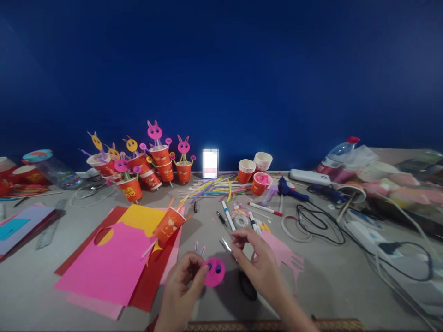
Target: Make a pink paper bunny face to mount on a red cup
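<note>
A round pink paper face (215, 272) with two dark eyes is pinched between the thumb and fingers of my left hand (187, 281). Two narrow bunny ears (200, 249) stick up beside the face, just behind my left fingers. My right hand (255, 258) is curled with thumb and fingertips close together; what they hold, if anything, I cannot make out. Under it lie scissors (226, 244), their blades pointing up and left and a dark handle loop partly covered by the hand. An orange paper cup (169, 225) with stick limbs lies tilted left of the hands.
Pink (104, 272), yellow and red paper sheets lie at left. Finished cup figures (161, 157) stand behind them. Coloured pipe cleaners (211, 188), markers (228, 215), stacked cups (247, 170), a blue glue gun (292, 190) and looping cables (321, 226) spread across the back and right.
</note>
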### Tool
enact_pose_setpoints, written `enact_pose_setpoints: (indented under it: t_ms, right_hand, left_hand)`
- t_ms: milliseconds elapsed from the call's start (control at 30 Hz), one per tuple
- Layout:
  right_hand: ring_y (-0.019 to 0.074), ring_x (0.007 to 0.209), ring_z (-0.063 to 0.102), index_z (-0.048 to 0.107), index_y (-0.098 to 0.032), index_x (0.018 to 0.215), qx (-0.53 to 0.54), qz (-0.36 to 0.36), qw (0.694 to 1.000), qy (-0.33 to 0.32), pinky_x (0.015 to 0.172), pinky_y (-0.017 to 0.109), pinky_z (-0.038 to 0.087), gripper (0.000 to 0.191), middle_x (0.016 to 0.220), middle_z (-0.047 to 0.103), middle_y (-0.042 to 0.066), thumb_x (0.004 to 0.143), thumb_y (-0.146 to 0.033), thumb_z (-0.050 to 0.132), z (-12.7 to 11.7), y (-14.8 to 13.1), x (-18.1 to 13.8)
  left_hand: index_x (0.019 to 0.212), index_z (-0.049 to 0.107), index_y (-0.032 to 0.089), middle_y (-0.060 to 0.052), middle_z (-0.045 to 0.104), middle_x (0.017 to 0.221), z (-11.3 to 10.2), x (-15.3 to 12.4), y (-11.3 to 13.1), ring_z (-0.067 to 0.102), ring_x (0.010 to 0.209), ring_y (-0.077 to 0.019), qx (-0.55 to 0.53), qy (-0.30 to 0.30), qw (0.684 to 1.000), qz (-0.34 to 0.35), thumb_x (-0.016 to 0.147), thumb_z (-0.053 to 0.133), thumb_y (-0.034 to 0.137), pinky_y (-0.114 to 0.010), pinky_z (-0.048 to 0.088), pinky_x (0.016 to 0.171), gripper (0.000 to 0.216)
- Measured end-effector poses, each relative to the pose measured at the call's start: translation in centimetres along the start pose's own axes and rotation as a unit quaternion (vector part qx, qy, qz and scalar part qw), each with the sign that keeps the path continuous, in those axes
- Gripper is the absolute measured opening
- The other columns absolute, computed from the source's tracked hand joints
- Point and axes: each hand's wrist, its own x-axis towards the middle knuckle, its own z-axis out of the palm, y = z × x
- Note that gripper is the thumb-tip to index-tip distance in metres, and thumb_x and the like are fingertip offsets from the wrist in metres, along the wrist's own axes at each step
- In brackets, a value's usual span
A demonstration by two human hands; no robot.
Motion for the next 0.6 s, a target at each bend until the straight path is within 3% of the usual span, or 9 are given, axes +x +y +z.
enact_pose_setpoints:
  t_ms: [100,233,400,600]
  right_hand:
    - [0.0213,0.082,0.061,0.061,-0.023,0.108,-0.034,0.009,0.999,-0.002,0.076,0.031,0.046,0.018,0.094,0.066,0.006,0.094,-0.028,0.051,-0.6,1.1,0.0]
    - [0.0232,0.089,0.063,0.066,-0.023,0.1,-0.055,0.029,0.998,-0.006,0.079,0.032,0.046,0.019,0.097,0.07,0.007,0.096,-0.031,0.049,-1.1,2.5,0.1]
    - [0.0205,0.073,0.063,0.069,-0.02,0.082,-0.03,0.077,0.996,-0.02,0.066,0.029,0.045,0.021,0.078,0.071,0.003,0.091,-0.034,0.057,-0.7,3.4,0.2]
    - [0.0159,0.061,0.052,0.058,-0.02,0.073,0.008,0.089,0.996,-0.016,0.057,0.025,0.039,0.025,0.064,0.058,-0.001,0.09,-0.038,0.057,-0.7,3.5,0.2]
  left_hand:
    - [0.078,0.06,0.018,0.003,0.05,0.063,-0.9,0.1,-0.5,0.044,0.052,-0.0087,-0.006,0.032,0.999,-0.025,0.084,0.068,0.042,-0.017,0.035,0.047,0.026]
    - [0.086,0.059,0.019,0.005,0.052,0.064,-3.2,0.6,-1.1,0.045,0.051,-0.0081,-0.044,0.109,0.993,-0.028,0.082,0.07,0.042,-0.017,0.037,0.047,0.026]
    - [0.088,0.057,0.019,0.007,0.049,0.059,-5.0,0.8,-1.5,0.045,0.049,-0.0078,-0.097,0.111,0.989,-0.018,0.085,0.069,0.039,-0.019,0.038,0.048,0.023]
    - [0.086,0.057,0.018,0.006,0.052,0.062,-4.5,0.7,-1.6,0.047,0.05,-0.008,-0.086,0.126,0.988,-0.024,0.083,0.071,0.041,-0.019,0.038,0.048,0.026]
